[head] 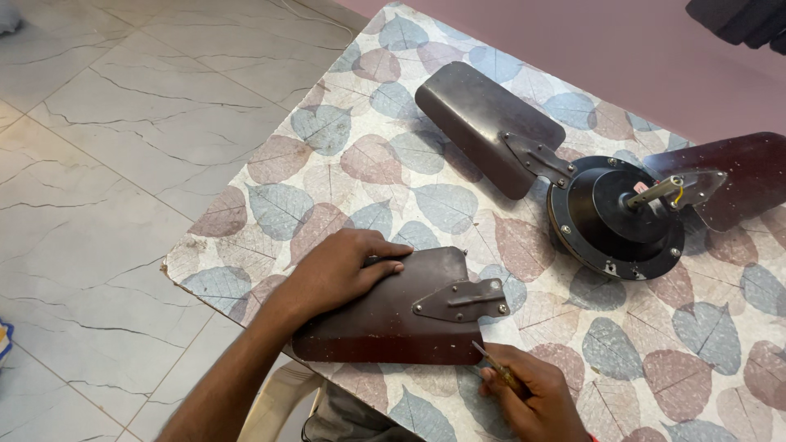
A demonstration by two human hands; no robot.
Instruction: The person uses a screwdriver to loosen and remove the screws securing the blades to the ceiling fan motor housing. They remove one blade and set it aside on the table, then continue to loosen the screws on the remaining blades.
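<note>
At the lower centre of the frame, a detached brown fan blade (385, 315) with its metal bracket (460, 300) is pressed flat onto the leaf-patterned desk (344, 155) by the left hand (340, 270), whose fingers are spread over the blade's upper edge rather than clenched. A thin screwdriver (491, 367) is gripped in the right hand (532, 393) at the lower right, its tip pointed at the blade's lower edge. The fan motor (616, 217), with two blades attached, is seen at the upper right.
</note>
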